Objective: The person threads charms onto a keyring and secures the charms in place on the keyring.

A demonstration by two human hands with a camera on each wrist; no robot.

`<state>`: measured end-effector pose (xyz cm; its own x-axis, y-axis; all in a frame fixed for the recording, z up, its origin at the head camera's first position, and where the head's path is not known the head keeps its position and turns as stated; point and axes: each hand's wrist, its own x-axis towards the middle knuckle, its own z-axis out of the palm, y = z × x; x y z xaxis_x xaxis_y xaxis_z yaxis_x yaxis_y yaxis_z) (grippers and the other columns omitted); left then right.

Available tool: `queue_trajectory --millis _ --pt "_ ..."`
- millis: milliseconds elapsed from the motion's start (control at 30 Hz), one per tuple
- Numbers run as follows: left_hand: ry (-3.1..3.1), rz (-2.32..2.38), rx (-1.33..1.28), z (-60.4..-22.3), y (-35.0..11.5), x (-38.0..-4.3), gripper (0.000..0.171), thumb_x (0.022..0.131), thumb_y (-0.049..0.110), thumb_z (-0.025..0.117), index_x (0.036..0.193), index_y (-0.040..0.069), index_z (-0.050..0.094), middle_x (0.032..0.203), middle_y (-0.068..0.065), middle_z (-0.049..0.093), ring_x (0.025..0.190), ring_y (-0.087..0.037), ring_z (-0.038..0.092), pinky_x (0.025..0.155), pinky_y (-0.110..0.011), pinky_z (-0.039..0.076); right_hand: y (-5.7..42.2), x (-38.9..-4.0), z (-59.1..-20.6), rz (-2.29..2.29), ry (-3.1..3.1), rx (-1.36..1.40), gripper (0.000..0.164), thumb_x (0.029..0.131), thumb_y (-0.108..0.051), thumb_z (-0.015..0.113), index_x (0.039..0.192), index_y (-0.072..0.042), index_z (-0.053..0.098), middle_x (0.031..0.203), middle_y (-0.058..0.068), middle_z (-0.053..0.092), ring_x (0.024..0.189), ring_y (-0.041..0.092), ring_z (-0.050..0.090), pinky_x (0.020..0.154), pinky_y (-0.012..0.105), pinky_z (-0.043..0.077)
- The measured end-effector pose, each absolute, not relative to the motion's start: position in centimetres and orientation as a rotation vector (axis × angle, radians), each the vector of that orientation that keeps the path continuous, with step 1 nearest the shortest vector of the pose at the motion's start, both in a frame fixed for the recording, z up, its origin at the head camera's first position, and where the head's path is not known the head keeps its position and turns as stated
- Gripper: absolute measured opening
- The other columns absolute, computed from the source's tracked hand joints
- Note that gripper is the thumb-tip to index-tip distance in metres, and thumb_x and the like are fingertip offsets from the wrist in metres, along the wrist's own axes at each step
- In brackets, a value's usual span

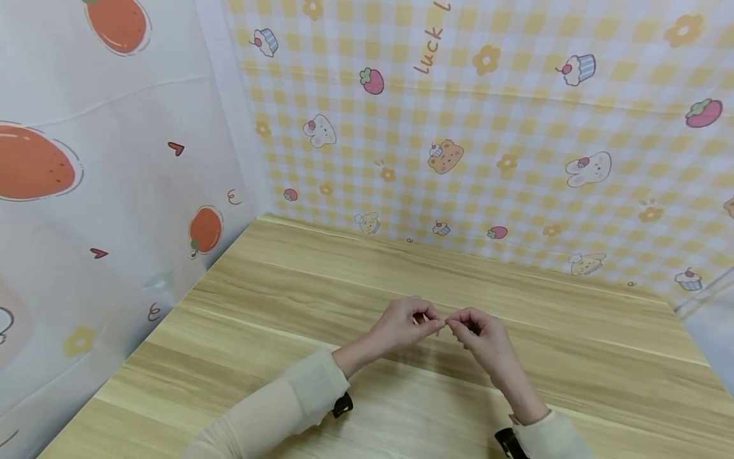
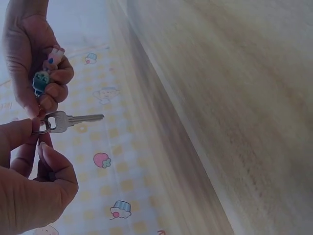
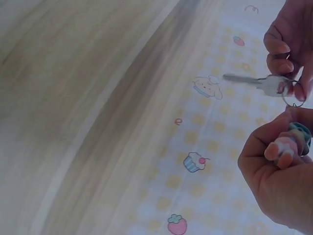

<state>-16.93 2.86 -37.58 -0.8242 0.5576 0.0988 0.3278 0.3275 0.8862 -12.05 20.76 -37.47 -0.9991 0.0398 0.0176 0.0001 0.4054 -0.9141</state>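
Note:
Above the wooden table, my left hand (image 1: 408,323) and right hand (image 1: 484,338) meet at the fingertips. In the left wrist view, my left thumb and finger pinch a thin metal key ring (image 2: 48,128). A silver key (image 2: 59,122) hangs from that ring, its blade pointing away from the fingers. My right hand (image 3: 279,188) holds a small figurine charm (image 3: 283,150) with pink and teal parts, its fingers curled around it. The charm's link meets the ring between both hands' fingertips. From the head view, key and charm are mostly too small or hidden to make out.
A wood-grain table (image 1: 275,287) lies below both hands. Behind it hangs a yellow-checked cloth (image 1: 516,115) with cartoon prints, and a white printed cloth (image 1: 132,191) covers the left side. Dark wrist straps (image 1: 343,405) sit at the sleeve cuffs.

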Motion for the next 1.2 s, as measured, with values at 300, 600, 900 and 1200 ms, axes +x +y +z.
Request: queue_trajectory --millis 300,600,900,1200 --pt "2.186 1.655 0.694 -37.6 2.9 -17.2 0.02 0.099 0.023 0.058 0.098 0.005 0.067 0.107 -0.008 0.071 0.099 -0.01 0.061 0.086 -0.025 0.048 21.8 -12.1 -37.3 1.877 -2.644 0.011 0.026 0.098 -0.014 0.058 0.11 0.01 0.059 0.077 -0.007 0.058 0.068 0.004 0.053 0.058 0.022 0.047" --pt "2.008 1.67 0.757 -37.9 3.3 -17.8 0.017 0.106 0.01 0.039 0.102 -0.003 0.047 0.115 -0.024 0.065 0.112 -0.032 0.063 0.1 -0.04 0.05 24.0 -11.9 -37.1 1.831 -2.857 0.333 0.035 0.101 -0.017 0.052 0.122 0.012 0.052 0.099 0.011 0.065 0.078 0.007 0.059 0.064 0.023 0.049" --pt "2.079 1.53 0.729 -38.6 3.2 -18.4 0.019 0.106 0.016 0.039 0.1 0.001 0.048 0.078 0.0 0.048 0.065 -0.009 0.046 0.06 -0.019 0.043 25.7 -11.5 -37.4 1.785 -2.906 0.412 0.042 0.103 -0.02 0.049 0.136 0.006 0.048 0.103 0.013 0.06 0.083 0.009 0.055 0.068 0.025 0.049" --pt "2.269 1.298 0.755 -39.4 2.3 -18.5 0.011 0.096 0.009 0.06 0.095 0.001 0.067 0.076 0.001 0.06 0.064 -0.006 0.046 0.055 -0.015 0.037 26.7 -11.3 -38.7 1.681 -2.9 0.439 0.028 0.097 -0.011 0.059 0.113 0.011 0.056 0.09 0.007 0.061 0.072 0.001 0.051 0.062 0.021 0.047"
